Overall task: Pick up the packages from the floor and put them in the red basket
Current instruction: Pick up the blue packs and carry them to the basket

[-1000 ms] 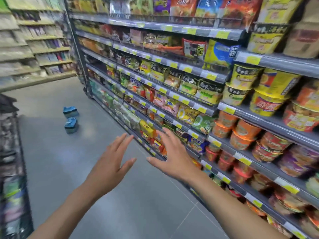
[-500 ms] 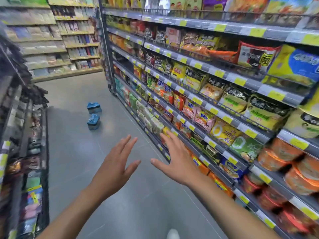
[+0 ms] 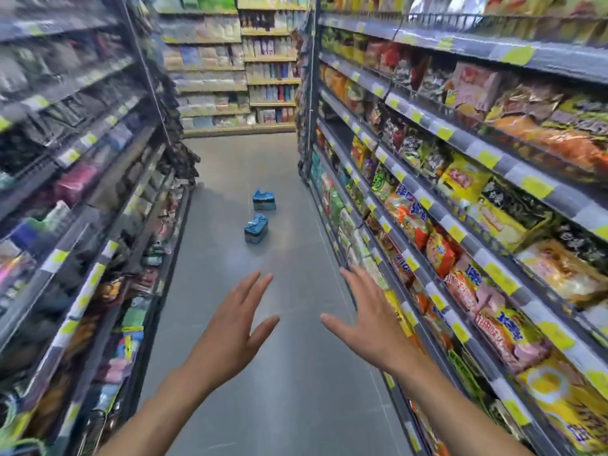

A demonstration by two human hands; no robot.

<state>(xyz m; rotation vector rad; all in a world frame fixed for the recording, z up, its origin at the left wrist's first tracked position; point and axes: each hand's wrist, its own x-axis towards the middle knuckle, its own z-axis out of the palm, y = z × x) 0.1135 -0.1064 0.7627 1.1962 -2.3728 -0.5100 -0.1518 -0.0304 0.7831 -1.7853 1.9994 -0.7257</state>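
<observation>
Two blue packages lie on the grey aisle floor ahead of me. The nearer package (image 3: 256,229) sits just in front of the farther package (image 3: 264,200), with a small gap between them. My left hand (image 3: 230,330) and my right hand (image 3: 368,320) are stretched forward at waist height, palms facing each other, fingers spread, holding nothing. Both hands are well short of the packages. No red basket is in view.
Stocked shelves line both sides of the narrow aisle: noodle and snack packets on the right shelf (image 3: 427,205), darker goods on the left shelf (image 3: 85,179). The grey floor (image 3: 250,373) runs straight to the packages. More shelving (image 3: 230,77) closes the far end.
My view has swung left, so the aisle and the blue packages now sit in the centre. The left shelving has come into view. Both hands stay open and raised.
</observation>
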